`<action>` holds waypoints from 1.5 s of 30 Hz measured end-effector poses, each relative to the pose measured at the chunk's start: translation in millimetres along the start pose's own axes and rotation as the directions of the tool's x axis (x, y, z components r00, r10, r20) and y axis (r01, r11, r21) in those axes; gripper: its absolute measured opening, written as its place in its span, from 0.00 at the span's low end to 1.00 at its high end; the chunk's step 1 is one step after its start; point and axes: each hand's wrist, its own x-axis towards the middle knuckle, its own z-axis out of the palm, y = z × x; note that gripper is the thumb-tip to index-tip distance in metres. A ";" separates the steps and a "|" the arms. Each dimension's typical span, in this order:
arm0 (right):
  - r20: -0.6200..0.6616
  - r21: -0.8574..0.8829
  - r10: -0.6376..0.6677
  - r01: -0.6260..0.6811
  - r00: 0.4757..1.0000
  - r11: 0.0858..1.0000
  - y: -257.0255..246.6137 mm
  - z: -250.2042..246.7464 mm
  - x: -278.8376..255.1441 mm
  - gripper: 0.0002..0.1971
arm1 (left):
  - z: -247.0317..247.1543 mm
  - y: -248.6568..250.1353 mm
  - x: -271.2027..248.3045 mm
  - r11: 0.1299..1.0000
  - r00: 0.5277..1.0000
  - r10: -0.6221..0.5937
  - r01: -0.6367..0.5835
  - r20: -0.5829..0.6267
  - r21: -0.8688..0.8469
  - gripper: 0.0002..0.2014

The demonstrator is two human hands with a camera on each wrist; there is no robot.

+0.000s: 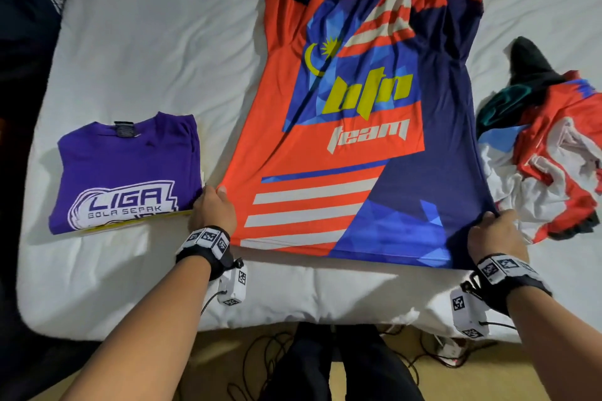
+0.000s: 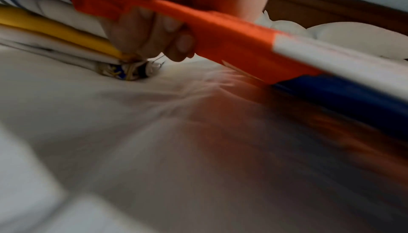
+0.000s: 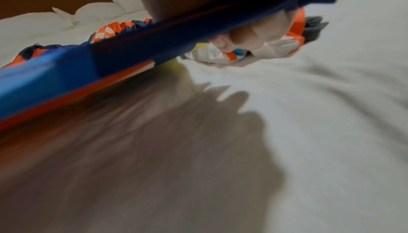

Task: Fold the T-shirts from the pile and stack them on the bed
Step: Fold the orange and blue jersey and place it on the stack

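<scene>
The jersey (image 1: pixel 355 127), an orange, navy and blue T-shirt with the word "team" on it, lay spread in the middle of the bed (image 1: pixel 146 26), its collar far from the person and its hem at the near edge of the mattress. The left hand (image 1: pixel 213 210) pinched the orange corner of the hem, with the fingers (image 2: pixel 154 34) curled under the cloth and the thumb on top. The right hand (image 1: pixel 496 233) was clamped in the same way on the navy corner, and the hem was stretched between them, lifted a little above the sheet. The upper part near the collar was gathered in wrinkles, and one sleeve was bunched (the wrist views were too blurred to show more of it). To my eye the step was the spreading of the shirt before the first fold. To do it well, I think both hands should pull evenly toward the person so the wrinkles near the collar come out, and then lay the hem down flat and straight. A pull on one side only would probably turn the shirt crooked. The folded purple shirt (image 1: pixel 125 172) lay just beside the left hand, on a yellow and a white piece. The pile (image 1: pixel 550 153) of unfolded shirts waited near the right hand.
</scene>
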 end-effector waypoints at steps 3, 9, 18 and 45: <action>0.001 -0.011 0.004 -0.004 1.000 1.000 18.7 -3.7 -20.7 0.14 | -0.3 -21.5 -21.2 0.998 0.999 0.044 -0.044 0.009 0.034 0.22; 0.028 -0.058 0.039 -0.037 0.999 0.998 63.9 32.5 -47.0 0.08 | 35.5 -72.8 -41.7 0.993 0.999 0.048 -0.049 0.013 0.109 0.19; -0.232 -0.103 -0.196 0.177 0.953 0.979 43.1 70.0 -61.5 0.29 | 53.4 -43.7 -67.8 0.960 0.974 0.181 -0.145 -0.133 0.241 0.24; 0.403 -0.287 -0.682 0.792 0.610 0.538 -47.7 150.4 -36.9 0.34 | 133.9 59.9 -37.4 0.511 0.610 0.760 -0.775 0.227 0.371 0.36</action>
